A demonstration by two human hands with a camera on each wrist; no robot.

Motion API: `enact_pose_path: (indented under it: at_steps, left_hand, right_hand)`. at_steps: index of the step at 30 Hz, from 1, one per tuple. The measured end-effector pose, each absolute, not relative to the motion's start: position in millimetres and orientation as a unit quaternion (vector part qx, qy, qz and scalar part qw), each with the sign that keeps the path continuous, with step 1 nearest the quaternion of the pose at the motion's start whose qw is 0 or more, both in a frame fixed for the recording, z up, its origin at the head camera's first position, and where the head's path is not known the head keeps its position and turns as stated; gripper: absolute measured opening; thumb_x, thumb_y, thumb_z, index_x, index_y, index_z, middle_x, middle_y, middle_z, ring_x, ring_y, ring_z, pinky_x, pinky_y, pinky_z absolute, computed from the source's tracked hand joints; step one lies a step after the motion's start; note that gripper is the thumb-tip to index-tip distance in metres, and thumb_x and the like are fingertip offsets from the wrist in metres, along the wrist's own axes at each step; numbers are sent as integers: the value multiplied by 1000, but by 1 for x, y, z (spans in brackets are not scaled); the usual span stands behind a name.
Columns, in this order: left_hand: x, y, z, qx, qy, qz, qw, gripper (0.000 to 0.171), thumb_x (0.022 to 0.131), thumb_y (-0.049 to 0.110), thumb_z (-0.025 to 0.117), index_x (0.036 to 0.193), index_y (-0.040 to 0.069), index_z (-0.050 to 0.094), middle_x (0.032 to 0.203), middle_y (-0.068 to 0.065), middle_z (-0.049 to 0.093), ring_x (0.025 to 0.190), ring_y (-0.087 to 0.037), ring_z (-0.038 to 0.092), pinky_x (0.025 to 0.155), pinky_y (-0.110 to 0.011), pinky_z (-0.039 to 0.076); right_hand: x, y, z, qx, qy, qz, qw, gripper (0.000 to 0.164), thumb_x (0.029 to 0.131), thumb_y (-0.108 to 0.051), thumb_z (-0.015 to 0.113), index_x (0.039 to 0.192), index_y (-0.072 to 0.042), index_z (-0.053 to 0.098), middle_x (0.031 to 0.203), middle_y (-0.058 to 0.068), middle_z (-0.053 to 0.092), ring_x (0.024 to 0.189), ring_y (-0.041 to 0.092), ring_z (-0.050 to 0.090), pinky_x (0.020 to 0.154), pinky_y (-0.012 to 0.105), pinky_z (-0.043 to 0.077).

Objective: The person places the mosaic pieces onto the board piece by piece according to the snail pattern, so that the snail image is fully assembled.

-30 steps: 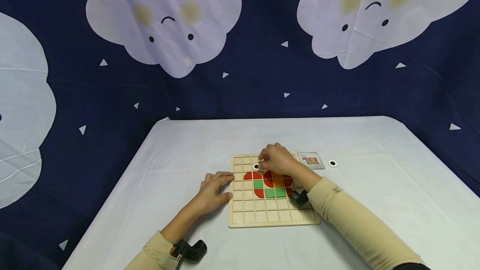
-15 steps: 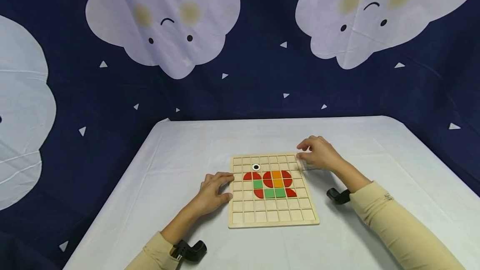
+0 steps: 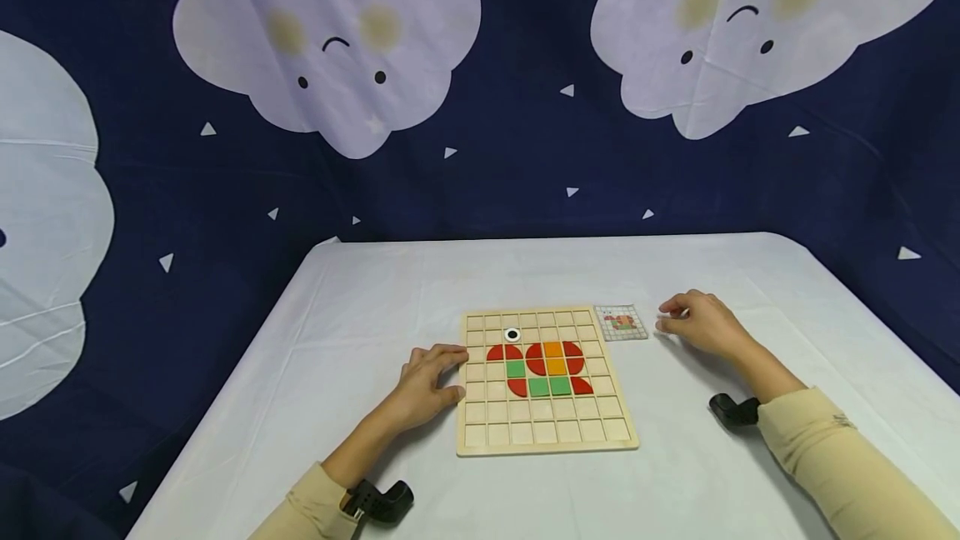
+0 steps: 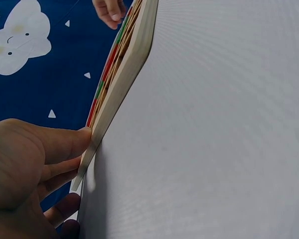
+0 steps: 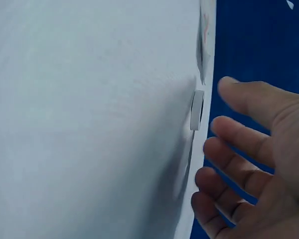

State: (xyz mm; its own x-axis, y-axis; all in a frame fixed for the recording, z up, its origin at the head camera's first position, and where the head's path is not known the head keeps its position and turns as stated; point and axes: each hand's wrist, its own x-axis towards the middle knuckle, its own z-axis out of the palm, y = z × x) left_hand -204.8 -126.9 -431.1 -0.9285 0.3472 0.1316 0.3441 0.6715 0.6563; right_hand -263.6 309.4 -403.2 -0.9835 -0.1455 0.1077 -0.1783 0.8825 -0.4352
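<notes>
A light wooden grid board [image 3: 547, 432] lies on the table, holding red curved pieces [image 3: 505, 352], green squares [image 3: 560, 387] and orange squares [image 3: 553, 349]. One round white eye piece with a black centre [image 3: 512, 335] sits in an upper cell. My left hand [image 3: 427, 388] rests at the board's left edge, thumb and fingertips touching it. Right of the board, my right hand [image 3: 705, 325] hovers with relaxed, parted fingers and nothing between them. A small white disc [image 5: 197, 110] stands close by its fingertips in the right wrist view; the hand hides it in the head view.
A small pattern card [image 3: 621, 322] with a coloured grid picture lies against the board's upper right corner. White cloth covers the table [image 3: 375, 290]. Behind it hangs a dark blue curtain [image 3: 510, 198] with white clouds.
My right hand has let go of the eye piece on the board and moved right, past the card, to where the loose round piece lay. My left hand has stayed put.
</notes>
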Motion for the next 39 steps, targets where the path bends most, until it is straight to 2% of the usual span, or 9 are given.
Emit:
enact_pose_path:
  at_steps: [7, 17, 26, 35, 39]
  left_hand:
    - [-205, -127, -431, 189, 912, 363, 5, 46, 82, 13, 69, 126, 9, 59, 135, 1, 53, 110, -20, 38, 86, -36, 26]
    - [-205, -126, -431, 186, 912, 367, 4, 46, 81, 12, 70, 126, 9, 60, 135, 1, 53, 109, -19, 38, 86, -37, 26]
    - [-203, -126, -431, 187, 909, 371, -5, 46, 79, 11, 71, 124, 8, 61, 133, 1, 55, 106, -18, 39, 85, -36, 26]
    - [-204, -126, -431, 187, 910, 371, -4, 46, 79, 11, 71, 124, 8, 61, 133, 0, 55, 107, -18, 39, 86, -36, 26]
    - [-204, -126, -431, 187, 910, 369, -5, 46, 79, 11, 71, 124, 8, 61, 133, 1, 55, 107, -18, 40, 86, -35, 26]
  right_hand:
    - [-263, 316, -409, 98, -968, 229, 35, 32, 80, -20, 69, 103, 2, 68, 95, 18, 67, 91, 33, 60, 78, 47, 44]
    - [-263, 317, -412, 100, -971, 212, 40, 30, 78, -20, 70, 101, 0, 70, 94, 15, 65, 86, 26, 56, 72, 38, 41]
    - [-259, 316, -413, 89, -970, 221, 39, 29, 79, -19, 71, 102, -2, 69, 95, 13, 62, 86, 25, 50, 72, 34, 35]
    - [-261, 311, -409, 108, -968, 219, 52, 27, 78, -17, 71, 99, -1, 70, 92, 12, 68, 83, 23, 57, 70, 33, 40]
    - [-261, 295, -401, 115, -966, 225, 53, 26, 79, -19, 69, 100, -3, 70, 94, 11, 67, 86, 24, 54, 72, 34, 39]
